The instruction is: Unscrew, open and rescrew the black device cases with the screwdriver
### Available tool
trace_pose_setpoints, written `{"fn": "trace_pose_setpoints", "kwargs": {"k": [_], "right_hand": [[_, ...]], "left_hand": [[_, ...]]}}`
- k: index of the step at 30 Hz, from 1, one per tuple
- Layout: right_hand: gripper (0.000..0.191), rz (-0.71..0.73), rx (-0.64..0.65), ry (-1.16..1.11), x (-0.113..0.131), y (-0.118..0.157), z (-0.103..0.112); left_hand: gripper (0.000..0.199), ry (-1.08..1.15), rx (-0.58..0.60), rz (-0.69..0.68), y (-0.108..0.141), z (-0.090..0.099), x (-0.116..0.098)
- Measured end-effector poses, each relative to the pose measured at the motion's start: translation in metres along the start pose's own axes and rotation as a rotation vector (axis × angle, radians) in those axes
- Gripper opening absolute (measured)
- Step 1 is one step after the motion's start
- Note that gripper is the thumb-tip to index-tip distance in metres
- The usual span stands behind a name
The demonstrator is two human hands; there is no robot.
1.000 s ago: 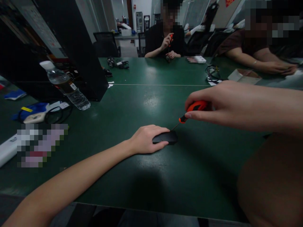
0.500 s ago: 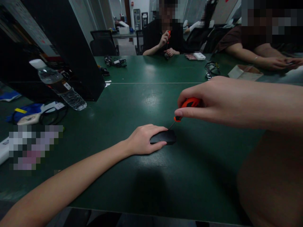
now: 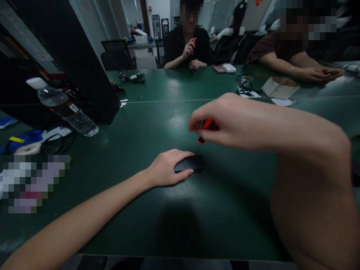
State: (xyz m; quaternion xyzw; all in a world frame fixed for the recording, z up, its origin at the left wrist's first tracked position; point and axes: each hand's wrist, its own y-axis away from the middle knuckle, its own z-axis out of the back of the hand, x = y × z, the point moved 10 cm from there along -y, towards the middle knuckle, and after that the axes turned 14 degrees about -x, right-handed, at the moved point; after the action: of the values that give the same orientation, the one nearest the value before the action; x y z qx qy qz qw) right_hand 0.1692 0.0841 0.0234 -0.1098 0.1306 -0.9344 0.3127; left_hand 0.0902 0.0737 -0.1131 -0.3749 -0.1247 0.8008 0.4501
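On the green table, a black mouse-shaped object lies flat. Thumb and fingers of my left hand grip it from the left, along both long sides. My right hand is wrapped round the handle of a red and black screwdriver, above and to the right of the object. The thin shaft slants down to the object's far edge, near my left fingertips. Whether the tip sits in a screw cannot be made out.
A water bottle leans at the left beside a black cabinet. Cables and an open box lie farther back. Across the table sits a person holding a screwdriver; another person's forearms rest at the right.
My right hand has turned at the wrist round the screwdriver, and its forearm now angles down at the right. The whole view has shifted slightly. My left hand keeps its hold.
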Motion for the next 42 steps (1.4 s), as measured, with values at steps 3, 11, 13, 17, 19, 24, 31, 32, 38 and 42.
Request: {"fn": "trace_pose_setpoints", "kwargs": {"k": [3,11,13,17,19,24,31,32,38,42], "right_hand": [[0.022,0.034,-0.021,-0.016,0.008,0.001,0.002],[0.016,0.063,-0.055,-0.052,0.014,0.003,0.004],[0.020,0.060,-0.069,-0.048,0.013,0.002,0.004],[0.020,-0.002,-0.069,-0.035,0.006,0.002,0.003],[0.019,0.027,-0.079,-0.042,0.009,0.002,0.004],[0.034,0.042,-0.117,-0.054,0.010,0.004,0.006],[0.025,0.058,-0.069,-0.028,0.013,0.003,0.005],[0.023,0.072,-0.064,-0.030,0.016,0.003,0.005],[0.015,0.133,-0.013,-0.128,0.038,0.003,0.006],[0.012,0.156,0.001,-0.168,0.046,0.001,0.003]], "left_hand": [[0.046,-0.002,-0.003,-0.001,0.000,0.000,0.000],[0.047,0.002,-0.016,0.023,-0.001,0.002,0.000],[0.048,-0.017,-0.023,0.043,-0.001,0.003,0.001],[0.045,-0.044,-0.020,0.082,-0.001,0.004,0.005],[0.043,-0.035,-0.015,0.097,-0.001,0.003,0.007],[0.044,-0.015,-0.008,0.114,-0.001,0.002,0.009],[0.043,-0.008,0.001,0.118,-0.001,0.001,0.009],[0.043,-0.007,-0.003,0.118,-0.001,0.001,0.009],[0.042,0.012,-0.033,0.120,-0.001,0.003,0.011],[0.041,0.014,-0.032,0.126,0.000,0.002,0.012]]}}
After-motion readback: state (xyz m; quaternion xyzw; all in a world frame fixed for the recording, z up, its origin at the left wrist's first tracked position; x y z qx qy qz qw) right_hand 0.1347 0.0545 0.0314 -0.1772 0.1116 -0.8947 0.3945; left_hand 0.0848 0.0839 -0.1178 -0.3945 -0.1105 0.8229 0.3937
